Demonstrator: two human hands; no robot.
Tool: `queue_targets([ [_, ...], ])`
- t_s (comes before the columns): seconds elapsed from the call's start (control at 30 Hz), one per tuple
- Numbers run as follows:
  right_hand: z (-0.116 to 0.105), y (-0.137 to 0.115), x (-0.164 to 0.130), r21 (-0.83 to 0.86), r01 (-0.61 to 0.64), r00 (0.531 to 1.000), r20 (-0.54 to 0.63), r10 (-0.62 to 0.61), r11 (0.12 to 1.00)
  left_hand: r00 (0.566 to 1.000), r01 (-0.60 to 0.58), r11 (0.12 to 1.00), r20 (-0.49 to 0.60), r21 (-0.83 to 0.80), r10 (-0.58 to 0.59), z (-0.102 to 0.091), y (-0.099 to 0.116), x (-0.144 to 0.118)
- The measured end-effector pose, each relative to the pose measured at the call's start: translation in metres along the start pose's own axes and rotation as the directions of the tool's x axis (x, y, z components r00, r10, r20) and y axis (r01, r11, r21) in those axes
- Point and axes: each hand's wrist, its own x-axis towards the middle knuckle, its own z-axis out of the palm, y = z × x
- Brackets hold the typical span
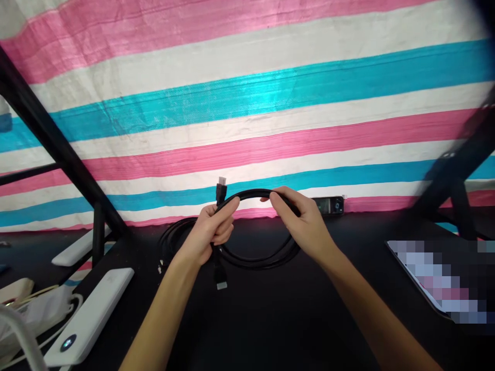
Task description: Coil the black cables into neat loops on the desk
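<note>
A black cable (255,257) is wound into a coil and held up over the black table (270,319). My left hand (212,232) grips the coil's left side, where one metal-tipped plug (221,186) sticks up and another plug (220,278) hangs down below my fist. My right hand (305,221) pinches the top right arc of the coil. A second dark loop of cable (170,242) lies on the table just left of my left hand.
A striped pink, white and blue tarp (247,103) hangs behind the table. A small black device (328,204) lies at the back. White power banks (91,317) (77,247) and white cords lie at the left; a tablet (444,278) sits at the right. Black frame bars (58,144) slant on both sides.
</note>
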Motion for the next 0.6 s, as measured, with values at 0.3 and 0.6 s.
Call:
queue_targets([
  [0.3,-0.008,-0.002,0.001,-0.021,-0.032,0.998,-0.061,0.031,0.999,0.974,0.188,0.978,0.149,-0.091,-0.173,0.004,0.003,-0.003],
  [0.6,-0.022,-0.001,0.001,-0.160,-0.019,0.993,-0.120,0.000,0.987,0.934,0.326,0.907,0.242,-0.268,-0.264,0.018,-0.015,0.004],
])
